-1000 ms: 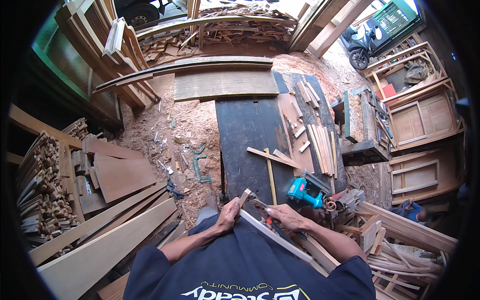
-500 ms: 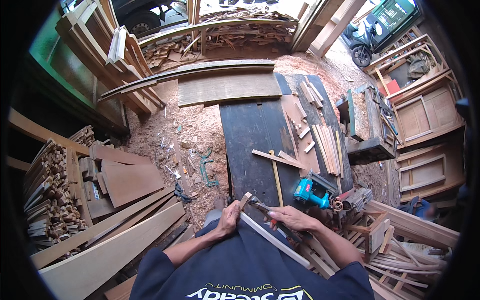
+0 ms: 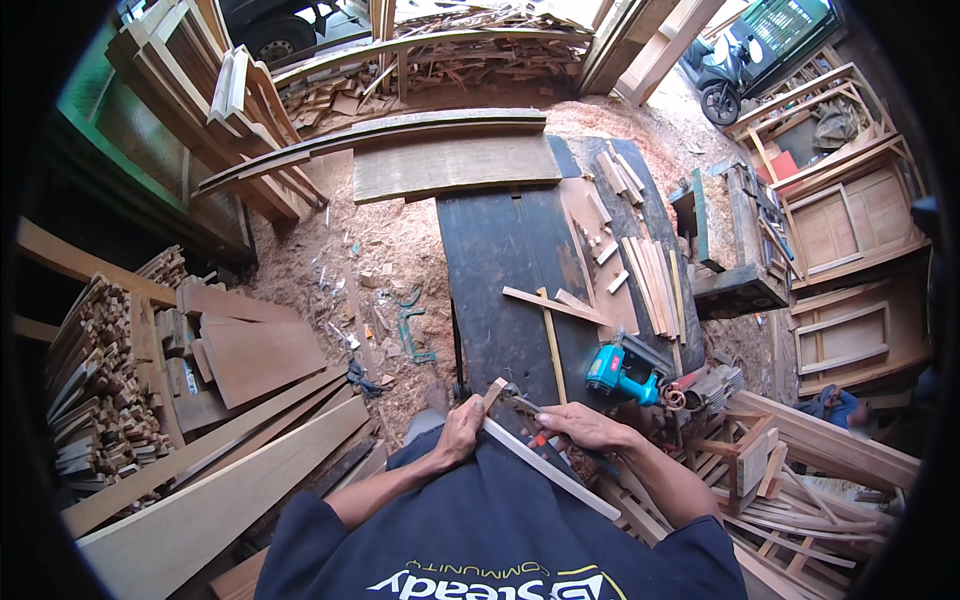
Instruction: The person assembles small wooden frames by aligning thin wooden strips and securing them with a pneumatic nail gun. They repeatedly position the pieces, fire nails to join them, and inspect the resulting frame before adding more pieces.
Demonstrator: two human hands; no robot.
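Observation:
My left hand [image 3: 463,430] is closed round the end of a wooden frame piece. Its short block [image 3: 495,390] sticks up past the fingers. A long pale strip [image 3: 550,470] of that piece slants down to the right across my shirt. My right hand [image 3: 585,427] is closed on dark metal pliers with orange-red handles [image 3: 541,439], their head close to the block. Fingers partly hide the handles, and I cannot tell whether the jaws touch the wood. Just beyond my right hand, a teal nail gun [image 3: 618,375] lies on the dark workbench [image 3: 490,260].
Thin wooden strips [image 3: 652,285] and a wide board [image 3: 455,175] lie on the bench. Stacked offcuts [image 3: 100,370] and long planks [image 3: 230,490] are at the left. Wooden frames [image 3: 755,460] crowd the right side. A green clamp [image 3: 408,335] lies among floor shavings.
My right hand has shifted slightly left and up with the pliers, and its grip looks a little different. My left hand still holds the frame piece.

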